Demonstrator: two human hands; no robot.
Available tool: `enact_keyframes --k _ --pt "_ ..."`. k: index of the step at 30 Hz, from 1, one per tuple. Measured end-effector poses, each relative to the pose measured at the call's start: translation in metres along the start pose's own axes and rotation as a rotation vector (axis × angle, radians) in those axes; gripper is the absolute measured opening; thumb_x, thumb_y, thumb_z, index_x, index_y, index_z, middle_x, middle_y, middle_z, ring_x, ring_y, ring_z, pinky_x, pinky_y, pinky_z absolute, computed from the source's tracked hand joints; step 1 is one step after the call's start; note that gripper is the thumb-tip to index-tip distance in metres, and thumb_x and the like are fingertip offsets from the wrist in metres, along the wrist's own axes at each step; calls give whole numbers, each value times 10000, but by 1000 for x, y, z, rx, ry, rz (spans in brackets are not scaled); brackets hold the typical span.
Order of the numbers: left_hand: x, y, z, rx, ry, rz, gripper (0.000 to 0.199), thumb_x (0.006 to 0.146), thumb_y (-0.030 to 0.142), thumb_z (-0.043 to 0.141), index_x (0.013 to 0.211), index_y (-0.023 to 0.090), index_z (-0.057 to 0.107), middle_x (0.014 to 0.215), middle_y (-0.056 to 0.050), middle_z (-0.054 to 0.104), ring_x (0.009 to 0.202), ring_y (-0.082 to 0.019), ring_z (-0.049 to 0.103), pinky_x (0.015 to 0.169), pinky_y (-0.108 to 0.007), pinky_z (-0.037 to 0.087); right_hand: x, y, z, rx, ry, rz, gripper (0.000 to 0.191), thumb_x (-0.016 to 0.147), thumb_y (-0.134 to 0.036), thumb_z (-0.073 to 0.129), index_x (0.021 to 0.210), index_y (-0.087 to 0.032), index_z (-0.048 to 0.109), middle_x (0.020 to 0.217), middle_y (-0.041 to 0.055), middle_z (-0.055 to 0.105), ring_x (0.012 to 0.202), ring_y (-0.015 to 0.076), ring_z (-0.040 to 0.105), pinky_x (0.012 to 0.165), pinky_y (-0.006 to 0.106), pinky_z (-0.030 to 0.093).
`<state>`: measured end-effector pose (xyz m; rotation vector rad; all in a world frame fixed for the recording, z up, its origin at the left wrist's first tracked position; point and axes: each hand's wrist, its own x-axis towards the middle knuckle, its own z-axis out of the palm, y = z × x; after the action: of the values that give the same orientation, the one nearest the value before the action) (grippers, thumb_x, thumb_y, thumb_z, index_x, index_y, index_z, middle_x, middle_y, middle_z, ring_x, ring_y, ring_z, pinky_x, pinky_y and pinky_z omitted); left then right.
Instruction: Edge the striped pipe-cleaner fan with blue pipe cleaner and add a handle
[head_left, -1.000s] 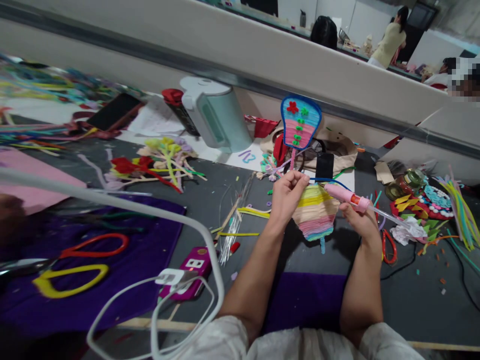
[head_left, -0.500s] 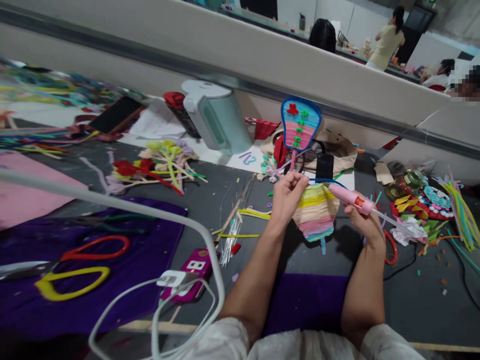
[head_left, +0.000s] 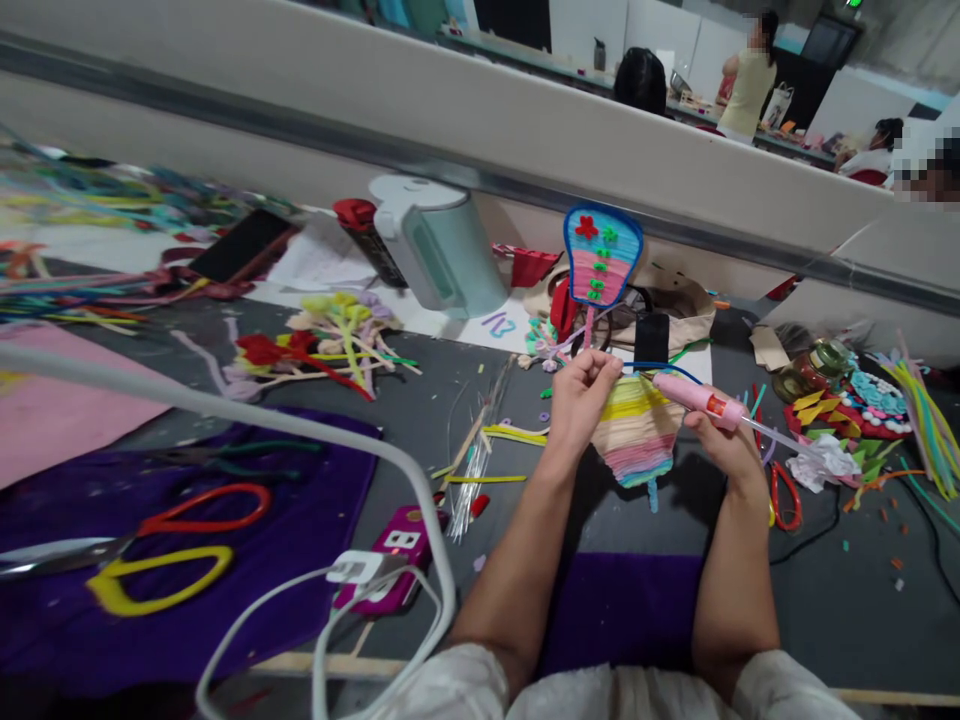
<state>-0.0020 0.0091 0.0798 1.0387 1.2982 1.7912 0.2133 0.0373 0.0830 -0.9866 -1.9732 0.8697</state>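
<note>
My left hand (head_left: 583,405) pinches a blue pipe cleaner (head_left: 663,367) along the top edge of a striped pipe-cleaner fan (head_left: 636,432). The fan has yellow, cream, pink and blue bands, and a short blue stub points toward me. A pink hot glue gun (head_left: 694,400), with a clear glue stick out of its back end, is gripped in my right hand (head_left: 731,452). Its tip is close to the fan's upper edge; whether it touches is unclear. Behind my hands stands a finished-looking fan (head_left: 602,262) with a blue rim, red flower and green pieces.
A pale blue kettle (head_left: 442,245) and a dark bottle (head_left: 371,240) stand by the partition. Scissors (head_left: 161,555) lie on purple cloth at left. A white cable (head_left: 360,425) crosses the foreground near a purple box (head_left: 397,570). At right are jars (head_left: 821,365) and pipe cleaners (head_left: 930,430).
The whole view has shifted slightly, so the table items appear a little lower and to the right. Both hands keep their grips, and the glue gun stays near the fan's top edge.
</note>
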Motion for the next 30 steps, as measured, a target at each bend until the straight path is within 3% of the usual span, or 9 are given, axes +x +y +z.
enact_keyframes --k 15,30 --pt "1 0 0 -5 -3 -7 380 774 527 752 748 164 642 579 47 458 538 -87 337 524 -229 260 1 8 2 -26 4 6 407 829 -629 689 711 -240 662 586 0 567 661 198 580 627 286 475" --pt "0 0 -1 -6 10 -17 360 765 507 761 747 164 655 578 44 477 540 -88 359 537 -225 276 1 10 1 -17 -18 8 421 836 -640 668 722 -235 655 639 7 608 714 205 604 711 300 510"
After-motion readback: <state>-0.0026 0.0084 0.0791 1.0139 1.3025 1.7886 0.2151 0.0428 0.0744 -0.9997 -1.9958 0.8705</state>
